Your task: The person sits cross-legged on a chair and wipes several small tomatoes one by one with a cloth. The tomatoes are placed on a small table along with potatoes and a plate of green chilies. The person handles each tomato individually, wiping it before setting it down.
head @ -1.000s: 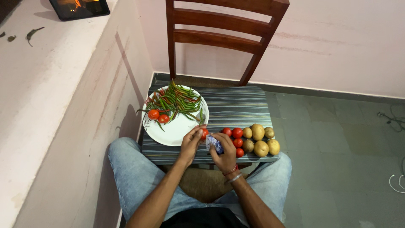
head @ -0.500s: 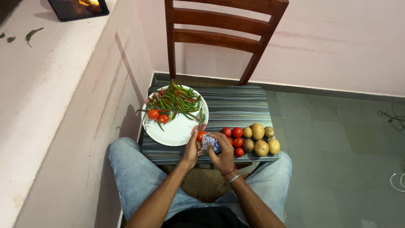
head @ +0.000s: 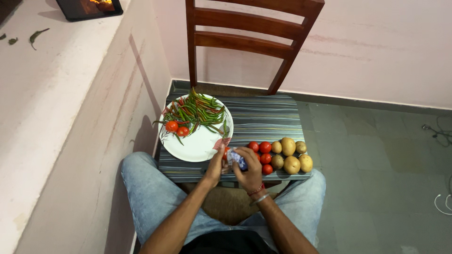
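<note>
At the lower middle of the frame my left hand pinches a tomato while my right hand is closed around a blue-and-white cloth pressed against it, both over the front edge of the chair seat. Just right lie more tomatoes and potatoes. The plate of chillies sits upper left of my hands.

Chair seat: I log a plate at left holding chillies and two tomatoes; more tomatoes centre-front, potatoes just right of them.
</note>
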